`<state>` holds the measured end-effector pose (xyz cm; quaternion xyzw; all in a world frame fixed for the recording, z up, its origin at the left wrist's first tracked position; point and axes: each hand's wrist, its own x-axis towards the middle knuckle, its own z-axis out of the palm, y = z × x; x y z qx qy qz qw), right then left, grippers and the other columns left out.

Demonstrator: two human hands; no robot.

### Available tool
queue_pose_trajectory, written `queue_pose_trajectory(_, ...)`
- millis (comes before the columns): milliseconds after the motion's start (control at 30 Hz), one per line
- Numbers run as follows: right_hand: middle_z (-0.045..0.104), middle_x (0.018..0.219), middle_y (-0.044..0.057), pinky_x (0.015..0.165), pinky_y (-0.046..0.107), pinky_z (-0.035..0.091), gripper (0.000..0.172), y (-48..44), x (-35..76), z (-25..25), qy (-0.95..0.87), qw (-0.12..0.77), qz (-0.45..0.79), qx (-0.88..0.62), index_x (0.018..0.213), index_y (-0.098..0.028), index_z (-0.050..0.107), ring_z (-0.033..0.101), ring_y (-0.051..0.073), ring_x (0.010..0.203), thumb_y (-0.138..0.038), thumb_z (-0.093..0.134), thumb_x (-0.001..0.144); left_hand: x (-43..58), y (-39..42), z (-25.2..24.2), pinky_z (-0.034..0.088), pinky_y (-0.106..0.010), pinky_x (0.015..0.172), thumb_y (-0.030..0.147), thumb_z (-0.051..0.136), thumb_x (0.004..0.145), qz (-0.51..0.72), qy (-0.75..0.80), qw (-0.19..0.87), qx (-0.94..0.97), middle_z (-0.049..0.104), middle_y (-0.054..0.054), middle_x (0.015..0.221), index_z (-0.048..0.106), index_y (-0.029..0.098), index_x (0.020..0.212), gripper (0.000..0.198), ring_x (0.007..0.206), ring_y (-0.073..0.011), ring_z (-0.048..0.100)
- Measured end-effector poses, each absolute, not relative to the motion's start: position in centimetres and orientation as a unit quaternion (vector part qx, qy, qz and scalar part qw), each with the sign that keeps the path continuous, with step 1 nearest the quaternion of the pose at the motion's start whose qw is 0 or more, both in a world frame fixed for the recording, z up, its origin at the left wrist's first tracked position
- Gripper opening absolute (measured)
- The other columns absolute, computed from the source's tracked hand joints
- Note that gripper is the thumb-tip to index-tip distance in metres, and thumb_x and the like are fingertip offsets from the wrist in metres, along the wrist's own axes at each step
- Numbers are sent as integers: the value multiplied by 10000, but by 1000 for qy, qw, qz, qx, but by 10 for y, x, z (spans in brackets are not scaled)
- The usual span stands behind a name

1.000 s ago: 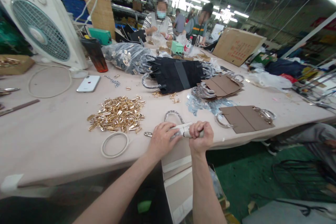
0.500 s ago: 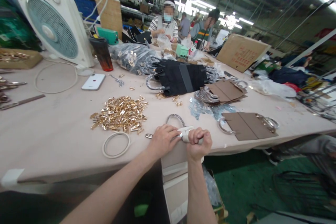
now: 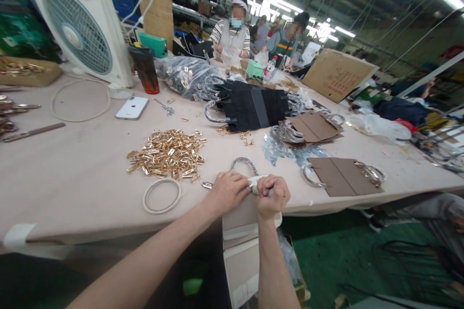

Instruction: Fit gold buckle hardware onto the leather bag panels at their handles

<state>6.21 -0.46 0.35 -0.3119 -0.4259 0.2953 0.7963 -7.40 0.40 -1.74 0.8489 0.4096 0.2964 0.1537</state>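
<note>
At the near edge of the pale table, my left hand presses down on the top of a beige bag panel that hangs over the edge. My right hand is fisted round a light-handled tool held against the same spot. A wrapped ring handle curves up just behind both hands. A small gold clasp lies left of my left hand, a white ring further left, and a heap of gold metal fittings behind that.
A white fan, dark tumbler and white phone stand at the back left. Black bag pieces and brown panels with ring handles lie mid and right. Two people work at the far end. Green floor lies right.
The view has shifted slightly left and down. Both hands stay at the table edge, on the panel and tool, with no clear change in grip.
</note>
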Motion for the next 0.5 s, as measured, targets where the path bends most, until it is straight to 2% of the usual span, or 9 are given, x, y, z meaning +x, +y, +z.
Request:
queue_pose_trajectory(200, 433, 534, -57, 452, 247, 318, 433, -3, 57, -3, -503, 698, 268, -434, 643, -217, 513, 385, 101, 447, -423, 511, 1024, -74, 0, -15, 469, -381, 994, 363, 609, 1020, 293, 401, 166, 852, 737, -37, 1123, 706, 269, 1058, 141, 1122, -222, 632)
queue_pose_trajectory(300, 449, 546, -54, 470, 248, 340, 432, -4, 57, -3, -519, 678, 256, -454, 646, -210, 532, 405, 102, 469, -435, 535, 1015, -74, -1, -16, 479, -383, 1004, 345, 624, 1011, 301, 400, 168, 849, 740, -42, 1159, 698, 258, 1063, 126, 1152, -231, 631)
queue_pose_trajectory(367, 443, 534, -61, 450, 237, 325, 424, -3, 61, 1, -501, 686, 283, -445, 646, -207, 531, 392, 93, 447, -429, 553, 1006, -75, -1, -17, 487, -392, 1019, 359, 659, 989, 309, 398, 171, 847, 738, -50, 1209, 691, 260, 1132, 176, 1181, -238, 633)
queue_pose_trajectory(500, 397, 499, -85, 393, 204, 273, 399, 8, 79, 18, -396, 772, 321, -379, 652, -205, 511, 342, 71, 382, -402, 556, 996, -75, 1, -20, 497, -425, 1057, 411, 726, 943, 321, 400, 164, 843, 720, -73, 1313, 654, 249, 1301, 400, 1241, -254, 627)
